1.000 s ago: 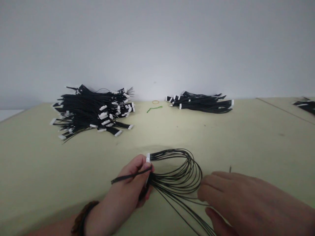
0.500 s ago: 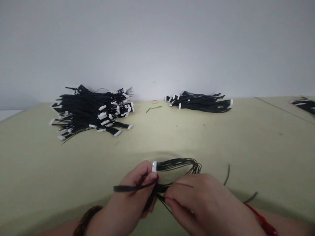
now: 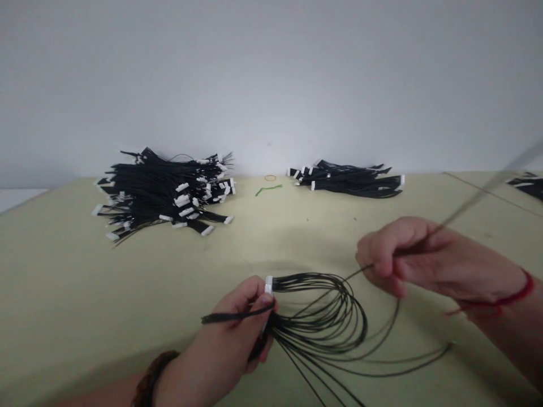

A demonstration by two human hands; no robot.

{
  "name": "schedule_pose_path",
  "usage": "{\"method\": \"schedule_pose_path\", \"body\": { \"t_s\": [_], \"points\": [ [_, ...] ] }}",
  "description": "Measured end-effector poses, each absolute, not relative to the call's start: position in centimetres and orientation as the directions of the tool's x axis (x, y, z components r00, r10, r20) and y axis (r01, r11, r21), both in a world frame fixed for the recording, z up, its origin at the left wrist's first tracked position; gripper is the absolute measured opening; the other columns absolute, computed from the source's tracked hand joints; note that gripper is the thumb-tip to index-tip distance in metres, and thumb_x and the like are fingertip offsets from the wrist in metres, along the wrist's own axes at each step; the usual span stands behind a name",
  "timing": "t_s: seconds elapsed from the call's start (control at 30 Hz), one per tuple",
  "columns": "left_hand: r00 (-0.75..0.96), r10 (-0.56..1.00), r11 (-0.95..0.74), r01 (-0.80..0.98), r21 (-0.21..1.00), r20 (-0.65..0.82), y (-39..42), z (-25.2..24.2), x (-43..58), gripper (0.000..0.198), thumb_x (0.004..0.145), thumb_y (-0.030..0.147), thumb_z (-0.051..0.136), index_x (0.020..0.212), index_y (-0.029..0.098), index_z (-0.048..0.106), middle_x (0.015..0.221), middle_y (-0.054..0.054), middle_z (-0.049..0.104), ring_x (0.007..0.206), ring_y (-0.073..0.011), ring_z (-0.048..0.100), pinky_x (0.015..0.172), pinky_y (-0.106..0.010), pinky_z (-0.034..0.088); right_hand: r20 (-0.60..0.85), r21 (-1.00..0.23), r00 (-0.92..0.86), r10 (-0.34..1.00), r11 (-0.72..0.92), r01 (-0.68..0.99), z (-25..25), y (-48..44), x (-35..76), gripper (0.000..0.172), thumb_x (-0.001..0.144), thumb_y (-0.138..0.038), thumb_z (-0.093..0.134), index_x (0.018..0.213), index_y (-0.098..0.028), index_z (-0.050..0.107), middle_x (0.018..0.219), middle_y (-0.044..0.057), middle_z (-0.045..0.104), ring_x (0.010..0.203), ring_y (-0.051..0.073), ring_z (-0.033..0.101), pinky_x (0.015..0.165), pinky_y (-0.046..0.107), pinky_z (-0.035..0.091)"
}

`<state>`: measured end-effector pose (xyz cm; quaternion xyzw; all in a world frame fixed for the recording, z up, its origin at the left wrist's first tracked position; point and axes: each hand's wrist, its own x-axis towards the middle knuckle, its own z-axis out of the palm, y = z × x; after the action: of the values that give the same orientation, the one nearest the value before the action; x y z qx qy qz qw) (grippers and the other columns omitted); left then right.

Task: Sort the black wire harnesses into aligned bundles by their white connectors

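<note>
At the front middle, my left hand [image 3: 235, 333] is closed around a black wire harness [image 3: 322, 328], thumb and fingers pinching it just below its white connector [image 3: 268, 284]. Its thin wires loop out to the right and curve back into the grip; a short dark end sticks out leftward over the thumb. Several loose wires trail toward the bottom right. Raised to the right, my right hand [image 3: 407, 254] is closed on black wire [image 3: 458, 212]. One strand runs from those fingers down to the harness, and a blurred length extends to the upper right.
A large heap of black wire harnesses [image 3: 148, 186] with white connectors lies at the back left. A smaller bundle of harnesses [image 3: 352, 180] lies back right, with another dark bundle [image 3: 528, 183] at the right edge. Between them are a green strip [image 3: 268, 189] and a yellowish band [image 3: 270, 178].
My right hand has moved away from the left hand, up and to the right, drawing wire with it. The harness wires now spread in wider loops. My left hand stays nearly in place.
</note>
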<state>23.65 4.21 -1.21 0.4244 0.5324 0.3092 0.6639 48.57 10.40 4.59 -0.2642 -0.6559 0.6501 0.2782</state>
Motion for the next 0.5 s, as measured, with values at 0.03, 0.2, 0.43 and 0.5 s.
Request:
{"method": "schedule_pose_path", "body": {
  "t_s": [0.03, 0.2, 0.43, 0.5],
  "points": [
    [0.239, 0.861, 0.452, 0.041, 0.891, -0.448, 4.2, -1.2, 23.7, 0.022, 0.075, 0.04, 0.054, 0.07, 0.02, 0.044, 0.047, 0.008, 0.039, 0.038, -0.0051, 0.034, 0.036, -0.014, 0.023, 0.107, -0.994, -0.638, 0.762, 0.088, -0.063, 4.5, 10.9, 48.8, 0.006, 0.077, -0.024, 0.064, 0.075, -0.021, 0.068, 0.066, 0.0, 0.058, 0.066, 0.011, 0.052, 0.062, 0.023, 0.044],
    [0.221, 0.869, 0.446, 0.037, 0.895, -0.442, 4.3, -1.3, 23.8, 0.024, 0.074, 0.039, 0.056, 0.067, 0.02, 0.042, 0.048, 0.009, 0.038, 0.037, -0.004, 0.032, 0.035, -0.014, 0.024, 0.234, -0.896, -0.254, 0.939, 0.107, -0.43, 5.1, 10.2, 46.8, 0.021, 0.091, -0.032, 0.041, 0.086, -0.028, 0.061, 0.066, -0.009, 0.052, 0.058, 0.001, 0.047, 0.059, 0.012, 0.04],
    [0.32, 0.871, 0.379, 0.047, 0.924, -0.374, 3.8, -2.4, 23.2, 0.032, 0.08, 0.05, 0.049, 0.071, 0.02, 0.043, 0.044, 0.009, 0.037, 0.036, -0.0047, 0.03, 0.034, -0.015, 0.022, -0.213, -0.951, -0.502, 0.838, -0.06, 0.304, 3.9, 5.4, 42.3, 0.016, 0.084, -0.026, 0.051, 0.07, -0.018, 0.051, 0.058, -0.002, 0.058, 0.05, 0.008, 0.049, 0.046, 0.018, 0.035],
    [0.343, 0.863, 0.372, 0.067, 0.926, -0.371, 3.7, -2.5, 23.1, 0.035, 0.08, 0.053, 0.049, 0.07, 0.02, 0.043, 0.042, 0.008, 0.039, 0.035, -0.0051, 0.03, 0.034, -0.016, 0.021, -0.131, -0.809, -0.417, 0.899, 0.146, 0.57, 3.1, 4.7, 41.6, 0.016, 0.079, -0.02, 0.051, 0.063, -0.019, 0.054, 0.054, -0.005, 0.053, 0.049, 0.007, 0.043, 0.045, 0.019, 0.03]
  ]
}}
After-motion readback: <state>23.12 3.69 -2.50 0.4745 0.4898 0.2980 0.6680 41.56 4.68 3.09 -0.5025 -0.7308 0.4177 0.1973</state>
